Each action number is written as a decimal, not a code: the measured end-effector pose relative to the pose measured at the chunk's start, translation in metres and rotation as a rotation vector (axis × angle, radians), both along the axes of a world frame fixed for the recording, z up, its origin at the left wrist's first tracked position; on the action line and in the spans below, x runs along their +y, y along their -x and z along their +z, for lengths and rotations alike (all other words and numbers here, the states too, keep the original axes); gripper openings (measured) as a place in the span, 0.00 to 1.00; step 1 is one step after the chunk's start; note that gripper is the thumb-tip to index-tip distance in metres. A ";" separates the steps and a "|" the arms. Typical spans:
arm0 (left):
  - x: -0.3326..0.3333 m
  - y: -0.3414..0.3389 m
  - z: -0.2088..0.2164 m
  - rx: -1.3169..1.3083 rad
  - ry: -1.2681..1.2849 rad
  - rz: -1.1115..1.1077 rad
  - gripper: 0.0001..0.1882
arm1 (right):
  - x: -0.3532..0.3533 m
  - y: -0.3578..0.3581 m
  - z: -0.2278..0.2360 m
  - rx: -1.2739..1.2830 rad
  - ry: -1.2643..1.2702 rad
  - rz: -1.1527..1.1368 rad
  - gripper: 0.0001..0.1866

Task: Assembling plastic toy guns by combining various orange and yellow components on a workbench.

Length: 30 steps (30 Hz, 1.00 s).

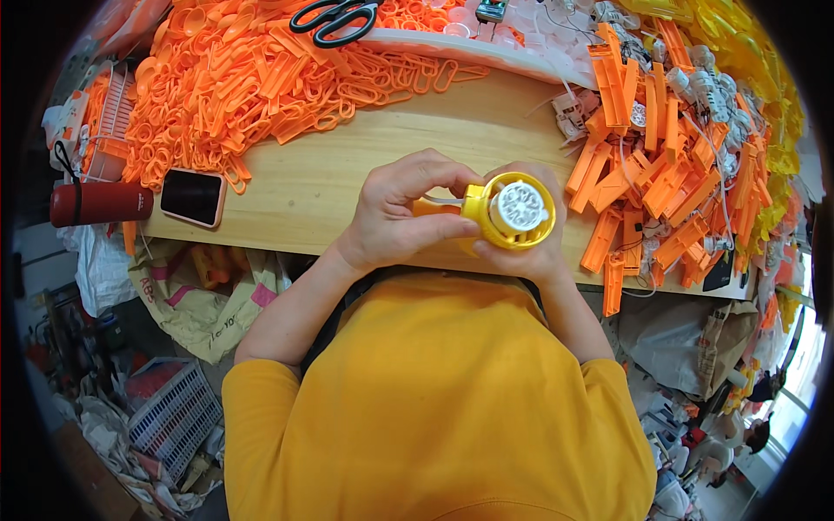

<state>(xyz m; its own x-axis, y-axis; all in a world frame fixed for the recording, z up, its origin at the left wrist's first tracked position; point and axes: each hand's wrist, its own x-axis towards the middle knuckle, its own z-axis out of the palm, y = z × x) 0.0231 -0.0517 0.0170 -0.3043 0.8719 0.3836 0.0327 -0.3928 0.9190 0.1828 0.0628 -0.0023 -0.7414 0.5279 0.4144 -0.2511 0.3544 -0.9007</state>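
Note:
A round yellow flashlight housing [496, 233] is held above the front of the table, its open end facing up. A white lamp insert with several round LEDs [523, 207] sits inside its ring. My left hand [395, 213] pinches the housing's left side between thumb and fingers, where a pale wire shows. My right hand [546, 253] is wrapped around the right side, with its thumb at the near rim. Most of the housing's lower body is hidden behind my hands; a bit of orange-yellow plastic shows below the left fingers.
Orange clips and loops [278, 78] are heaped at the far left, near black-handled scissors [334, 19]. A phone [192, 198] and red bottle [102, 204] lie at the left edge. Orange handle pieces [669, 187] with wired white lamp units pile up at right, beside yellow parts [773, 78].

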 end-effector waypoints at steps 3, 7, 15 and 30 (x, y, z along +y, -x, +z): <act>0.000 -0.005 0.014 0.185 0.018 0.057 0.18 | -0.002 -0.001 -0.006 0.011 0.236 0.057 0.38; 0.002 -0.011 0.020 0.258 0.109 0.185 0.17 | -0.001 0.004 -0.018 0.024 0.579 0.142 0.38; 0.002 -0.011 0.032 0.266 0.221 0.031 0.20 | -0.006 0.003 -0.020 0.138 1.100 0.396 0.40; 0.011 -0.011 0.007 -0.319 0.354 -0.093 0.13 | -0.011 0.004 -0.028 0.066 1.230 0.306 0.41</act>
<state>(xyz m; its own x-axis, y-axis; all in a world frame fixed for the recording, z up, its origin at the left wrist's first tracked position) 0.0345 -0.0409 0.0240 -0.2726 0.9612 -0.0416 -0.2931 -0.0418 0.9552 0.1790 0.0519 -0.0305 -0.8976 0.4001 -0.1852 -0.2311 -0.7846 -0.5754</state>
